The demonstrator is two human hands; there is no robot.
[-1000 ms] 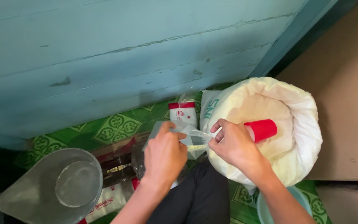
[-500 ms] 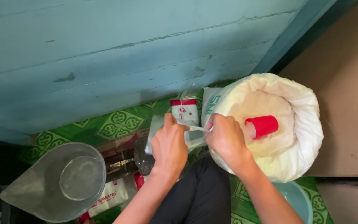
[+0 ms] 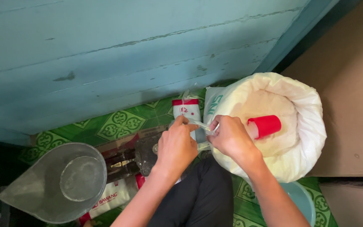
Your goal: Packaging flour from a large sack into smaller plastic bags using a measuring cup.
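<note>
Clear plastic bag (image 3: pixel 202 126) is stretched between both hands, just left of the sack's rim. Far left, a clear plastic jug (image 3: pixel 55 183) is seen on the green patterned floor (image 3: pixel 118 124). The left hand (image 3: pixel 177 147) is pinched shut on the bag; the right hand (image 3: pixel 232 136) likewise. Right of them, a white sack (image 3: pixel 299 138) of pale grain holds a red cup (image 3: pixel 265 126).

Both hands (image 3: pixel 177 145) (image 3: pixel 230 136) pinched, close together
</note>
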